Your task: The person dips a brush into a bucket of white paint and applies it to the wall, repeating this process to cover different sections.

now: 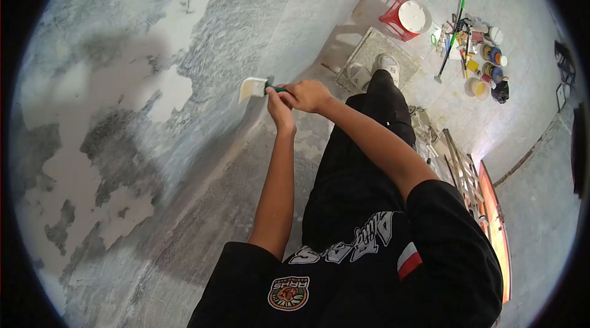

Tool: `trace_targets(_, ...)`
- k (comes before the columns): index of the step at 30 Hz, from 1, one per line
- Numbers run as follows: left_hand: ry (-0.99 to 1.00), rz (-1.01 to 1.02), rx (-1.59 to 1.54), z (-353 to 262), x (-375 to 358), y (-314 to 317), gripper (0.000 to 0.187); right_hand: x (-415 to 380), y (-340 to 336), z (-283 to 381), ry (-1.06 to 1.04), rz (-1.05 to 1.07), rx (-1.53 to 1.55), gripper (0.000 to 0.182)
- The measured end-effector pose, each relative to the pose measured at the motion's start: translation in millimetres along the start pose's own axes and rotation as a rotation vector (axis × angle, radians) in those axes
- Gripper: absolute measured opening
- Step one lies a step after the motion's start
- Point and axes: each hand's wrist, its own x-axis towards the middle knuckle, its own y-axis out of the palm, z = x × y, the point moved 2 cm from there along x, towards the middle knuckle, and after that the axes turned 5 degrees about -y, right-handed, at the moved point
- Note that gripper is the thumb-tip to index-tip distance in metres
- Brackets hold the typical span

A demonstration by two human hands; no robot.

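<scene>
tool (261, 86) held near the wall (135, 82)

right hand (310, 96) clenches the green handle (275, 89), left hand (281, 116) grasps beside it. its long axis points leftward, pale head (252, 89) first. past the platform's (369, 42) far edge, red stool (393, 21) carries white bucket (413, 16), content unclear.

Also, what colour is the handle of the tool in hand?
Green; only part of the handle shows. Best seen in the head view, the only one.

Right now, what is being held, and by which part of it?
A pale-headed tool, held by its green handle between the left hand and right hand.
</scene>
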Motion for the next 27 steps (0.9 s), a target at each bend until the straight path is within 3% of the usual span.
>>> trace_targets(2, -0.268, 0.005, 0.022, 14, 13, 16, 0.063, 0, 1, -20, 0.157, 0.017, -0.021, 0.048)
trace_targets(3, -0.268, 0.010, 0.015, 16, 18, 23, 0.063, 1, -2, -24, 0.159, 0.017, -0.030, 0.048)
trace_targets(5, -0.450, -0.022, 0.017, 21, 21, 27, 0.061, -1, -4, -28, 0.250, 0.027, -0.038, 0.047)
trace_targets(10, -0.438, 0.099, -0.029, 11, -18, 18, 0.056, -33, -18, 5, 0.208, 0.023, -0.135, 0.045)
trace_targets(12, -0.320, 0.211, -0.080, 2, -50, 1, 0.055, -55, -29, 37, 0.167, 0.007, -0.148, 0.044)
trace_targets(14, -0.150, -0.012, -0.129, -43, -102, 7, 0.056, -74, -44, 79, 0.066, -0.014, -0.108, 0.043)
trace_targets(16, 0.149, -0.001, 0.069, -74, -132, -21, 0.058, -79, -62, 127, -0.050, 0.009, -0.075, 0.043)
trace_targets(17, 0.254, -0.094, 0.123, -99, -149, -28, 0.056, -78, -66, 149, -0.145, 0.037, -0.034, 0.043)
trace_targets(20, 0.542, -0.327, 0.217, -189, -186, -45, 0.057, -56, -66, 216, -0.451, -0.161, 0.047, 0.039)
trace_targets(22, 0.676, -0.178, -0.032, -237, -195, -58, 0.057, -42, -76, 267, -0.544, -0.206, 0.028, 0.037)
trace_targets(25, 0.718, -0.242, -0.013, -285, -195, -73, 0.054, -29, -79, 304, -0.557, -0.196, 0.132, 0.034)
trace_targets(27, 0.696, -0.221, 0.007, -279, -186, -73, 0.053, -22, -77, 300, -0.437, -0.243, 0.146, 0.034)
